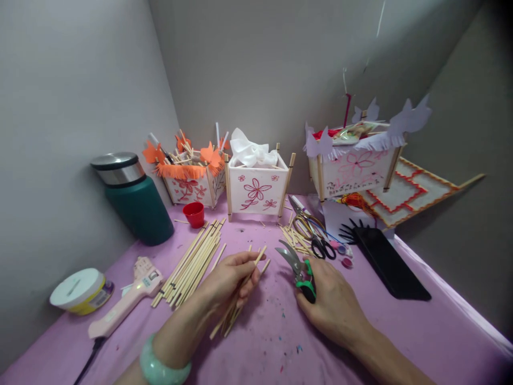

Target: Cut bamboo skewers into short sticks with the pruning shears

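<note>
Several thin wooden sticks are held in my left hand, its fingers curled round them so that both ends poke out. A pale green bangle circles that wrist. My right hand is closed round the green and black handles of a pair of pruning shears. Their curved blades are parted, point to the far left and have nothing between them. A gap of bare cloth separates the blades from the sticks. Left of my left hand lies a row of longer wooden sticks, some banded with black.
Scissors and short stick pieces lie beyond the shears. A black phone is at right. Decorated boxes stand along the wall. A teal flask, red cup, pink glue gun and white-lidded tub are at left.
</note>
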Motion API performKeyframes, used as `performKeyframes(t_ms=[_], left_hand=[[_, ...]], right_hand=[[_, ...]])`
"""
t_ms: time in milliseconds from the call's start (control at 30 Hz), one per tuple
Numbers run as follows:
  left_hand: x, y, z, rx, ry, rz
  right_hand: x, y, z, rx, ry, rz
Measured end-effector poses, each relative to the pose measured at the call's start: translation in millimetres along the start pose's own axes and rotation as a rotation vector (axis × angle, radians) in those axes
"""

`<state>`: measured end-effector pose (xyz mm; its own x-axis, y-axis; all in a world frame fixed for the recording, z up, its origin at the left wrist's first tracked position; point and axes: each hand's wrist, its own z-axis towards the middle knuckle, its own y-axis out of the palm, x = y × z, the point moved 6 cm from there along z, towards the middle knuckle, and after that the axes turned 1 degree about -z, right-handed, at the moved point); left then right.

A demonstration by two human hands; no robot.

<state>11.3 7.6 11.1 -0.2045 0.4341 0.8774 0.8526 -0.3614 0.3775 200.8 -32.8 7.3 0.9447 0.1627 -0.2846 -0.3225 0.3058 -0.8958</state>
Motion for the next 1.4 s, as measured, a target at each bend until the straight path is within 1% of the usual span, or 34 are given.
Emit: performKeyframes(t_ms=[100,167,300,567,700,833,1000,1100,1267,1400], left_hand=[[-9,5.0,2,-0.028,-0.047,-0.079],[-13,5.9,5,-0.032,-0.047,-0.1],[-13,4.9,8,-0.023,-0.009,-0.139],[-14,5.3,6,-0.007,-0.081,-0.224],[-13,5.7,6,0.012,-0.091,-0.223],[-12,9.7,3,-0.019,-0.112,-0.179],[-14,5.4,4,-0.009,-0.065,-0.163],[-18,4.2,6,-0.013,-0.061,-0.173],[-21,10.1,5,-0.032,-0.038,-0.201],[-25,17.5,3,-0.063,-0.051,-0.218]], right_hand=[[-2,-1,-1,0.019,-0.017,0.01],[-2,0,-1,0.008,-0.015,0.013],[-2,1,0,-0.011,-0.009,0.029],[-2,3,1,-0.044,0.004,0.039],[-1,4,1,-0.064,0.013,0.026],[-2,4,1,-0.062,0.003,0.024],[-1,5,1,-0.038,-0.003,0.032],[-4,3,1,-0.034,-0.013,0.052],[-13,-1,-2,-0.059,-0.019,0.073],[-19,-1,-6,-0.07,-0.028,0.087]])
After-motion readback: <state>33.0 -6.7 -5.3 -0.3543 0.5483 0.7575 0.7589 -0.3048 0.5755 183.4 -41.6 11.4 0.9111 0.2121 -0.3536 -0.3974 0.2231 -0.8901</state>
